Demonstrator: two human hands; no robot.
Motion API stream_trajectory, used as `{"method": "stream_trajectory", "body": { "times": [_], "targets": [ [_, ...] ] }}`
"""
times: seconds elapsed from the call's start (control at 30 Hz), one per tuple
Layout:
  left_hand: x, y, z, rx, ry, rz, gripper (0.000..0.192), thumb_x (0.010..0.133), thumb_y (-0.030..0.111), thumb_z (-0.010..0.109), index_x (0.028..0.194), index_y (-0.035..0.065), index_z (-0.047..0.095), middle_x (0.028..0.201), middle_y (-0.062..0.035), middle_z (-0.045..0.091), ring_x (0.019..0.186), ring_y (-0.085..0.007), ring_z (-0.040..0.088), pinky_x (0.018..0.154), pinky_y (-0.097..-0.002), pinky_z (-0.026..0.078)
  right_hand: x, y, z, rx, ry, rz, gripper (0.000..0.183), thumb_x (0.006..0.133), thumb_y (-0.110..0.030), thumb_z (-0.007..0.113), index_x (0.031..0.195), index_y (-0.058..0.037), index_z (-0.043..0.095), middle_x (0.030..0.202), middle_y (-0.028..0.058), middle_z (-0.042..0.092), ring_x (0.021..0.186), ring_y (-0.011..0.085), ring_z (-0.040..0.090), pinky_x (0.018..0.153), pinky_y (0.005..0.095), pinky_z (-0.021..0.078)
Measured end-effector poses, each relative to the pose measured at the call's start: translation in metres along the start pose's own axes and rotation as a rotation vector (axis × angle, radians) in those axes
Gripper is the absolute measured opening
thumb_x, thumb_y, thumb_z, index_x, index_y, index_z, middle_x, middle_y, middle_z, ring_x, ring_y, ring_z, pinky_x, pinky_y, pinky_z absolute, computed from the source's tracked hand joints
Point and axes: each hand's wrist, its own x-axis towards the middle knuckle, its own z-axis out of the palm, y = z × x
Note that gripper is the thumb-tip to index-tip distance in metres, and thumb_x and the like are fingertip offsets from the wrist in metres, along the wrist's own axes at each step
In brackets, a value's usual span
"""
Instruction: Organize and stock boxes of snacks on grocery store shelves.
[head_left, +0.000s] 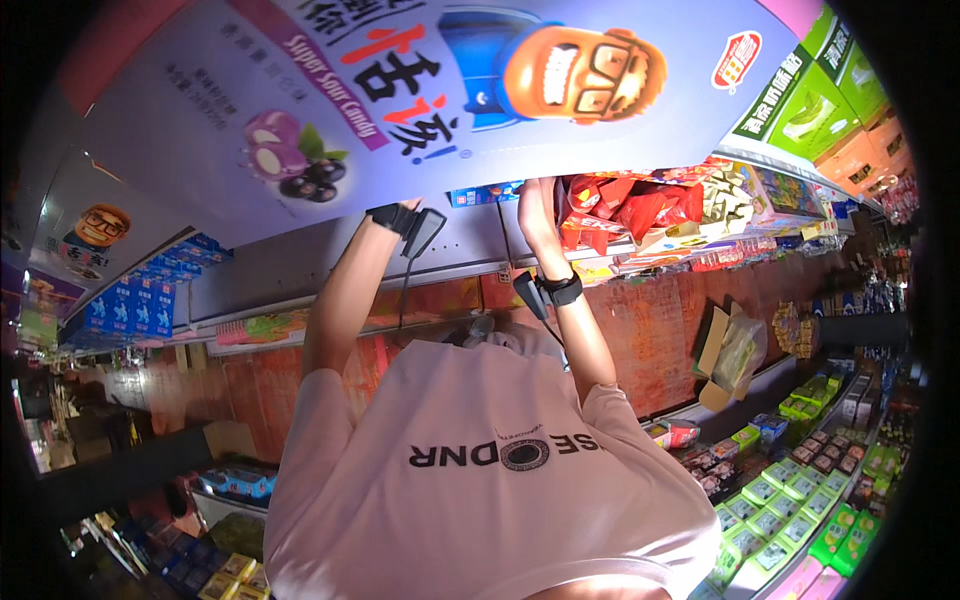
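Observation:
A large purple candy carton or display panel (420, 97) with a cartoon face and printed berries spans the top of the view. Only a sliver of my left hand (410, 203) shows at its lower edge, above a black wrist strap; the fingers are hidden behind it. My right hand (535, 210) reaches up behind the same edge, its fingers also hidden, next to red candy packets (634, 206) in an open display box. Whether either hand grips anything cannot be seen. A small blue box (486, 194) lies between the hands, on the purple-grey shelf (450, 244).
Blue boxes (142, 304) stand on the shelf at left, green cartons (806, 112) at upper right. Behind me, over the reddish floor (652, 322), are an open cardboard box with plastic (731, 356) and a low display of small green boxes (772, 517).

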Motion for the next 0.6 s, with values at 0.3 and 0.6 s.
{"method": "stream_trajectory", "body": {
  "times": [0.3,0.6],
  "targets": [
    [-0.158,-0.002,0.004,0.644,0.075,0.23,0.036,0.096,0.02,0.053,0.126,0.0007,0.052,0.123,-0.0111,0.056,0.106,-0.0232,0.059,0.084,-0.0366,0.049,-0.054,0.0,-0.041,0.537,-0.451,0.431,0.091,0.091,-0.068,0.04,0.151,-0.0018,0.02,0.156,0.0187,0.019,0.143,0.0341,0.02,0.114,0.0493,0.0217],
    [-0.24,-0.012,0.094,0.352,0.077,-0.091,0.064,0.094,0.041,0.057,0.141,0.0024,0.038,0.133,-0.0048,0.05,0.124,-0.0163,0.043,0.107,-0.0317,0.032,-0.098,-0.008,-0.103,0.547,-0.57,0.505,0.077,0.083,-0.029,0.068,0.14,0.0053,0.03,0.125,0.0155,0.052,0.117,0.0222,0.049,0.101,0.0343,0.0394]
  ]
}}
